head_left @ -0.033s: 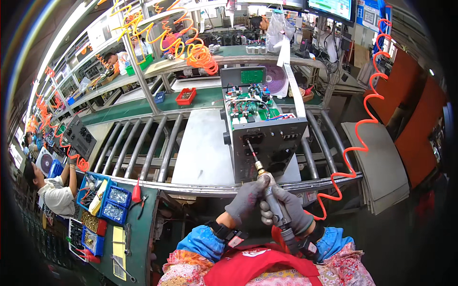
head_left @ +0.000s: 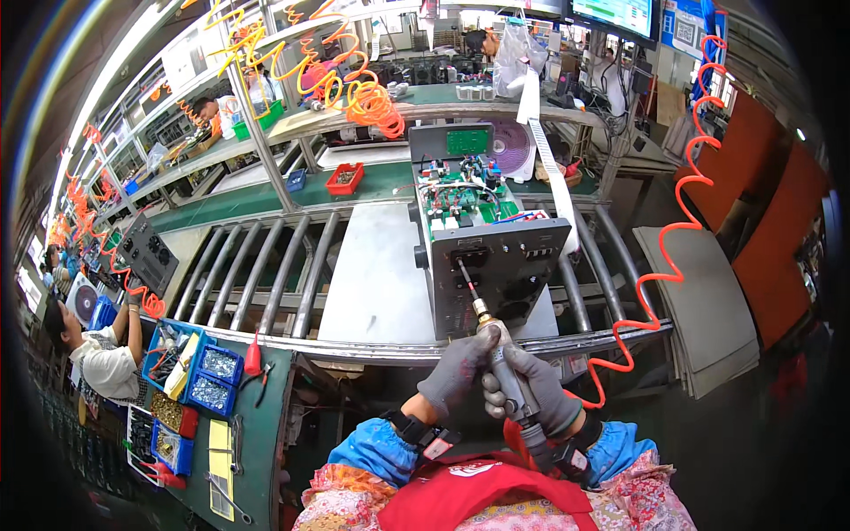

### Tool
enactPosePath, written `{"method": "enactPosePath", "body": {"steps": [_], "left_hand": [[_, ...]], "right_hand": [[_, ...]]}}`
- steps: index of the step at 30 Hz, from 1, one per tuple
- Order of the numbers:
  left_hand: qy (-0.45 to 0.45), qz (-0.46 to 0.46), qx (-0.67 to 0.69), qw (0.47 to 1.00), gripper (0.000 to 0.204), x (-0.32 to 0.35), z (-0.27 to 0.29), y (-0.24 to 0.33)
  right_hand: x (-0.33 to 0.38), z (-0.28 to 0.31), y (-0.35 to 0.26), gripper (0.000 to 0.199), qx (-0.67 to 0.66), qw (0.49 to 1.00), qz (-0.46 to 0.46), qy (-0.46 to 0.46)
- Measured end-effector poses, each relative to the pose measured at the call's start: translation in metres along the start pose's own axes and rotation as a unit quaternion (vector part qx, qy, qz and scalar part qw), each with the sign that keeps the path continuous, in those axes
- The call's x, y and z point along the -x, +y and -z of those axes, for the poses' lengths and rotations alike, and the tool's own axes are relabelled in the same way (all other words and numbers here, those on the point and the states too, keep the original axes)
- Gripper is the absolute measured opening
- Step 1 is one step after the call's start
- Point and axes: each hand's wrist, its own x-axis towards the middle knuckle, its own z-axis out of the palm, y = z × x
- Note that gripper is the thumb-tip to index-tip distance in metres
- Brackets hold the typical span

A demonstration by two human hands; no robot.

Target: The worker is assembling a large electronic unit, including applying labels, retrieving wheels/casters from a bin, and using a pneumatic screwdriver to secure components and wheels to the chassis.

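A grey pneumatic screwdriver [head_left: 515, 380] points up and away from me, its long bit [head_left: 469, 281] meeting the dark panel [head_left: 500, 265] of an electronics chassis. My right hand [head_left: 542, 389], in a grey glove, wraps round the tool's body. Also gloved, my left hand [head_left: 460, 367] is closed round its front end near the brass-coloured collar. The bit's tip reaches the panel beside a dark socket in its upper left; I cannot make out a screw there. Behind the panel, green circuit boards [head_left: 465, 195] with wires and components fill the open chassis.
The chassis stands on a pale board [head_left: 367, 283] over a roller conveyor [head_left: 276, 274]. An orange coiled hose [head_left: 677, 257] hangs at right. Blue bins [head_left: 215, 379] of screws, red-handled pliers [head_left: 263, 380] and wrenches lie on the left bench. A co-worker [head_left: 106, 354] sits far left.
The white paper strip behind the chassis has swung slightly, its lower end now hanging further right and lower. My hands and the screwdriver look unmoved.
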Motion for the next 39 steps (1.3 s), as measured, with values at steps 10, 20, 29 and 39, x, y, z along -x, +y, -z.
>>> {"method": "enactPosePath", "body": {"steps": [10, 20, 29, 39], "left_hand": [[-0.021, -0.019, 0.038, 0.999, 0.042, 0.012, 0.001, -0.007], [0.002, 0.007, 0.042, 0.999, 0.048, 0.021, 0.0, -0.019], [-0.13, 0.052, 0.019, 0.99, 0.04, 0.084, 0.041, -0.081], [0.192, -0.091, 0.02, 0.977, 0.032, 0.201, 0.037, -0.107]], "right_hand": [[0.005, -0.008, 0.006, 0.029, 0.111, 0.99, 0.02, 0.082], [0.016, -0.013, 0.009, 0.052, 0.204, 0.977, 0.053, 0.038], [0.006, -0.002, 0.04, 0.047, 0.21, 0.972, 0.106, -0.011], [-0.036, -0.068, 0.125, 0.049, 0.207, 0.96, -0.063, -0.179]]}}
